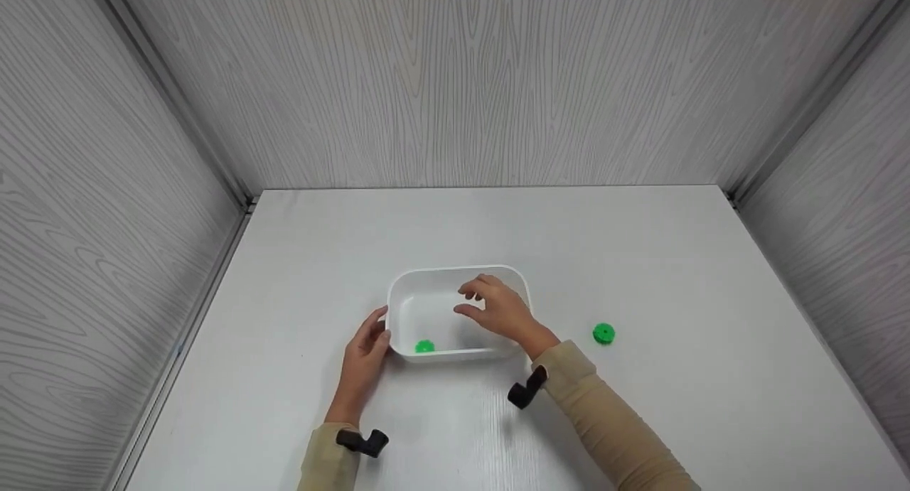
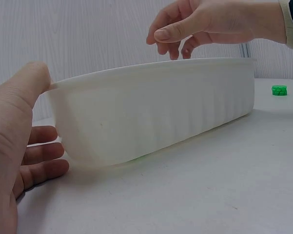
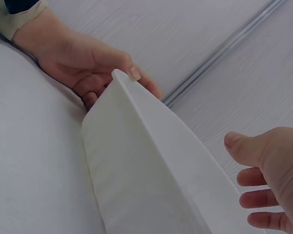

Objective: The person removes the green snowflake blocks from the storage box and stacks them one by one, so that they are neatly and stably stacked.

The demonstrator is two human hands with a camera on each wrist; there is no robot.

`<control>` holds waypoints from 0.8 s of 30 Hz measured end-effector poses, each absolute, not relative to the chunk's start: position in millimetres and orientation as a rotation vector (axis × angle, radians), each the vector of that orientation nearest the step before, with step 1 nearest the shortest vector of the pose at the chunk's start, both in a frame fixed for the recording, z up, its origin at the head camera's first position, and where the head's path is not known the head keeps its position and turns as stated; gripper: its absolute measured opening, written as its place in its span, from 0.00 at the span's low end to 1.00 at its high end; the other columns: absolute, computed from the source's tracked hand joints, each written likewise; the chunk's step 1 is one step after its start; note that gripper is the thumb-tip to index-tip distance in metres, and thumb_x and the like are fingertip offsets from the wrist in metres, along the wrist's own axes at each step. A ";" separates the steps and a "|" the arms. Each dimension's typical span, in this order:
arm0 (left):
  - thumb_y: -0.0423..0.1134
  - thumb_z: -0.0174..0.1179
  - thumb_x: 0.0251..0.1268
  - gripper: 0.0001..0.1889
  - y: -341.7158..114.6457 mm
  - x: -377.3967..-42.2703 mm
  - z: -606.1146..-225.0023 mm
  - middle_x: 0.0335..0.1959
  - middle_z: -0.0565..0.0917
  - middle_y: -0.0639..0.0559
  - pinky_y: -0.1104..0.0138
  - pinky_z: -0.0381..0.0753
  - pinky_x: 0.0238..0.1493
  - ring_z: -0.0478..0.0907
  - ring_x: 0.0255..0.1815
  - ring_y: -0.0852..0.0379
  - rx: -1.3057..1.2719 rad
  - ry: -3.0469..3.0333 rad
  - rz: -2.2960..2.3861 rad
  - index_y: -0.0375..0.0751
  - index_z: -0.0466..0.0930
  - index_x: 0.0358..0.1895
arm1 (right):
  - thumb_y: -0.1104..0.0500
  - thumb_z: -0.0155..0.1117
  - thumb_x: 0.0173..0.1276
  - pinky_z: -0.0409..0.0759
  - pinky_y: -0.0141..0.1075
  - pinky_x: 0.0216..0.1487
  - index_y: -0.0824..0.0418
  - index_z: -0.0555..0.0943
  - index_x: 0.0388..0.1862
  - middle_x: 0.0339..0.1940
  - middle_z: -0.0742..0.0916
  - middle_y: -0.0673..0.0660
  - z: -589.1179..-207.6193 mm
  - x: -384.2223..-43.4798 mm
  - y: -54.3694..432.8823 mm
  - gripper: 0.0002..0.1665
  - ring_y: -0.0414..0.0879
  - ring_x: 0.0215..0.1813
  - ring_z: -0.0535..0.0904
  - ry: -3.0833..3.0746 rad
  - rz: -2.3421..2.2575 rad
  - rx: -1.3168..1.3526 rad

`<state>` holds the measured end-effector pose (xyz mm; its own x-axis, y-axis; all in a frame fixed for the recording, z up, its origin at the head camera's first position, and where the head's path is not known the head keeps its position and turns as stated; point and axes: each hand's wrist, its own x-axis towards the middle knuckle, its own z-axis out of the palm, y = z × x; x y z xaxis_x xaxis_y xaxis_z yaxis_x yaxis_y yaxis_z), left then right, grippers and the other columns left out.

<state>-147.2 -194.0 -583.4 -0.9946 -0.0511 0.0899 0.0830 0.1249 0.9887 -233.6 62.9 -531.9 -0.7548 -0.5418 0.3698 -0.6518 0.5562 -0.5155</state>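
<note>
A white plastic tub (image 1: 402,299) with rounded corners sits on the table. My left hand (image 1: 366,352) holds its left end; in the left wrist view the thumb lies at the rim and the other fingers rest along the outer wall. Over the tub hovers my right hand (image 1: 500,310), its fingers loosely bent, thumb apart, nothing between them. Inside the tub, near its front left corner, lies a small bright green notched disc (image 1: 424,346), partly hidden by the front wall. A second green notched disc (image 1: 603,333) lies on the table, right of the tub.
The white table (image 1: 682,263) is enclosed by a wood-grain back panel (image 1: 469,86) and side panels. A metal strip (image 1: 178,349) runs along the left edge. Black wrist mounts (image 1: 362,443) sit on both sleeves.
</note>
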 end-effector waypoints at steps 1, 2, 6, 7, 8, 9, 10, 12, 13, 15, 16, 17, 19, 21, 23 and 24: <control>0.38 0.52 0.70 0.23 -194.2 -147.2 -583.4 0.54 0.76 0.38 0.63 0.76 0.47 0.75 0.52 0.45 -0.029 -2.280 -2.010 0.46 0.65 0.67 | 0.51 0.67 0.61 0.76 0.36 0.40 0.61 0.80 0.43 0.37 0.80 0.53 -532.5 -234.9 60.6 0.17 0.44 0.40 0.76 -2.654 0.985 1.025; 0.37 0.51 0.70 0.23 -194.4 -147.3 -583.5 0.54 0.76 0.39 0.64 0.76 0.47 0.75 0.52 0.45 -0.023 -2.284 -2.006 0.46 0.65 0.67 | 0.50 0.67 0.60 0.76 0.37 0.40 0.62 0.80 0.44 0.37 0.80 0.53 -532.9 -236.6 58.5 0.19 0.44 0.40 0.76 -2.689 0.998 1.040; 0.39 0.52 0.70 0.23 -196.9 -152.4 -596.0 0.55 0.76 0.40 0.67 0.75 0.47 0.74 0.53 0.46 0.000 -2.282 -2.019 0.50 0.66 0.67 | 0.49 0.67 0.60 0.75 0.37 0.42 0.64 0.80 0.44 0.37 0.81 0.52 -533.7 -244.1 49.3 0.21 0.45 0.41 0.76 -2.799 0.987 1.146; 0.39 0.52 0.70 0.23 -197.1 -153.6 -599.4 0.55 0.76 0.41 0.67 0.75 0.47 0.74 0.53 0.46 0.004 -2.279 -2.018 0.51 0.66 0.67 | 0.49 0.67 0.60 0.75 0.36 0.43 0.64 0.81 0.44 0.36 0.81 0.52 -533.4 -245.4 47.0 0.21 0.45 0.41 0.76 -2.822 0.973 1.172; 0.40 0.52 0.69 0.23 -197.2 -155.0 -603.5 0.55 0.76 0.41 0.66 0.75 0.47 0.74 0.53 0.47 0.008 -2.276 -2.019 0.53 0.66 0.66 | 0.50 0.67 0.60 0.75 0.36 0.43 0.64 0.81 0.43 0.37 0.81 0.52 -532.9 -246.1 44.7 0.20 0.45 0.41 0.77 -2.840 0.964 1.202; 0.41 0.52 0.69 0.22 -197.1 -156.3 -607.5 0.55 0.76 0.43 0.66 0.75 0.47 0.74 0.53 0.48 0.009 -2.271 -2.020 0.55 0.66 0.66 | 0.50 0.67 0.60 0.75 0.36 0.43 0.64 0.81 0.43 0.37 0.81 0.52 -532.8 -246.5 42.2 0.20 0.45 0.41 0.77 -2.858 0.949 1.228; 0.42 0.53 0.69 0.22 -197.4 -156.0 -608.4 0.54 0.77 0.44 0.66 0.75 0.47 0.74 0.52 0.49 0.011 -2.269 -2.011 0.57 0.67 0.66 | 0.50 0.67 0.60 0.75 0.35 0.43 0.64 0.81 0.42 0.37 0.81 0.52 -532.9 -246.5 38.5 0.19 0.45 0.41 0.77 -2.877 0.931 1.251; 0.43 0.53 0.69 0.22 -198.0 -156.1 -609.7 0.53 0.77 0.46 0.66 0.75 0.47 0.75 0.51 0.51 0.012 -2.267 -1.993 0.58 0.67 0.65 | 0.50 0.67 0.60 0.75 0.34 0.43 0.62 0.82 0.41 0.37 0.81 0.51 -533.5 -246.0 30.9 0.18 0.44 0.41 0.77 -2.916 0.892 1.283; 0.44 0.53 0.69 0.22 -197.5 -156.4 -610.4 0.53 0.77 0.47 0.66 0.75 0.47 0.75 0.51 0.52 0.013 -2.266 -1.990 0.59 0.67 0.65 | 0.50 0.67 0.60 0.75 0.34 0.42 0.62 0.82 0.41 0.37 0.81 0.51 -533.9 -245.6 27.9 0.17 0.44 0.40 0.77 -2.933 0.879 1.291; 0.45 0.53 0.69 0.22 -196.9 -156.7 -611.1 0.52 0.78 0.48 0.66 0.75 0.47 0.75 0.51 0.53 0.012 -2.264 -1.982 0.60 0.68 0.65 | 0.50 0.67 0.60 0.75 0.33 0.40 0.60 0.82 0.39 0.36 0.81 0.49 -536.2 -245.6 21.9 0.15 0.42 0.38 0.77 -2.966 0.849 1.292; 0.46 0.53 0.69 0.22 -196.7 -156.8 -611.3 0.52 0.78 0.49 0.65 0.75 0.47 0.75 0.51 0.54 0.011 -2.260 -1.982 0.60 0.68 0.65 | 0.50 0.68 0.60 0.75 0.33 0.39 0.59 0.82 0.38 0.34 0.81 0.48 -537.3 -245.7 19.2 0.15 0.41 0.37 0.76 -2.981 0.843 1.286; 0.46 0.53 0.68 0.22 -196.5 -156.7 -611.4 0.52 0.78 0.49 0.65 0.76 0.47 0.76 0.50 0.54 0.011 -2.257 -1.982 0.60 0.68 0.65 | 0.49 0.68 0.59 0.74 0.32 0.38 0.57 0.82 0.37 0.33 0.81 0.48 -538.4 -245.9 16.8 0.14 0.41 0.36 0.76 -2.995 0.836 1.277; 0.47 0.53 0.68 0.21 -196.4 -156.3 -611.3 0.52 0.78 0.50 0.65 0.76 0.48 0.76 0.51 0.55 0.015 -2.260 -1.980 0.61 0.68 0.64 | 0.49 0.68 0.59 0.74 0.32 0.37 0.56 0.82 0.34 0.31 0.80 0.46 -541.1 -246.9 12.8 0.12 0.40 0.34 0.75 -3.026 0.835 1.259; 0.46 0.53 0.68 0.21 -196.5 -155.8 -610.9 0.52 0.78 0.50 0.65 0.76 0.48 0.76 0.51 0.55 0.014 -2.259 -1.983 0.62 0.68 0.64 | 0.49 0.68 0.59 0.73 0.33 0.37 0.55 0.81 0.33 0.30 0.80 0.45 -543.8 -248.1 9.9 0.11 0.40 0.33 0.74 -3.055 0.823 1.249; 0.46 0.53 0.68 0.21 -197.0 -155.7 -610.4 0.52 0.78 0.50 0.65 0.76 0.48 0.76 0.51 0.55 0.010 -2.258 -1.985 0.62 0.68 0.64 | 0.49 0.68 0.59 0.73 0.33 0.37 0.54 0.81 0.32 0.30 0.79 0.45 -546.3 -249.0 7.5 0.11 0.40 0.33 0.74 -3.079 0.807 1.246; 0.46 0.53 0.68 0.21 -197.3 -155.7 -610.1 0.52 0.78 0.50 0.65 0.76 0.48 0.76 0.51 0.55 0.007 -2.258 -1.986 0.62 0.68 0.64 | 0.49 0.68 0.59 0.73 0.33 0.37 0.54 0.81 0.32 0.30 0.80 0.45 -547.6 -249.4 6.4 0.10 0.40 0.33 0.74 -3.089 0.801 1.244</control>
